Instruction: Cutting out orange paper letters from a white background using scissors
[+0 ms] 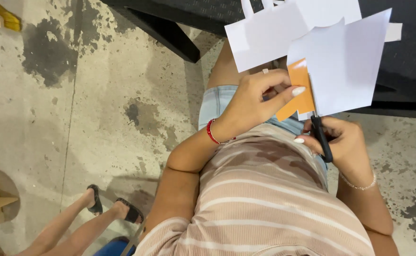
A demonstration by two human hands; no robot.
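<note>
Striped shirt fills bottom of view. Right hand [345, 142] is wrapped tight round black scissors [321, 137], blades pointing up into the paper. Left hand [255, 102], red bracelet at wrist, pinches an orange card piece [299, 92] between thumb and fingers, just beside the scissors. White paper sheet [343, 61] sits over the card, held in the air at the near edge of the dark desk [407, 57]. More white paper [269, 33] lies behind, probably on the desk. Another person's sandalled feet [113, 208] bottom left on stained concrete floor [75, 118].
</note>
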